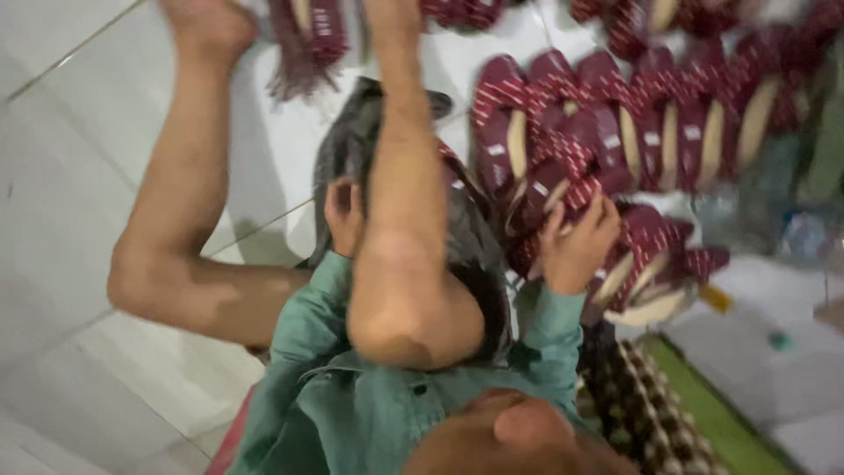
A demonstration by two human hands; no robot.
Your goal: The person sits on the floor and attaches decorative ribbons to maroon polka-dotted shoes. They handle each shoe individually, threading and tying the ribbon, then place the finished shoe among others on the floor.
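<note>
Right hand (576,246) fingers curled round a maroon slipper (649,239) at the edge of the slipper pile (615,132) on the white floor (53,176); looks light, bendy, best pinched at the sole edge. Left hand (343,215) on grey cloth (338,149), grip unclear (blur)

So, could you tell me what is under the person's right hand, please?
A stack of maroon shoes with pale insoles, resting on the white floor. The right hand covers their near ends, and anything beneath the stack is hidden.
</note>
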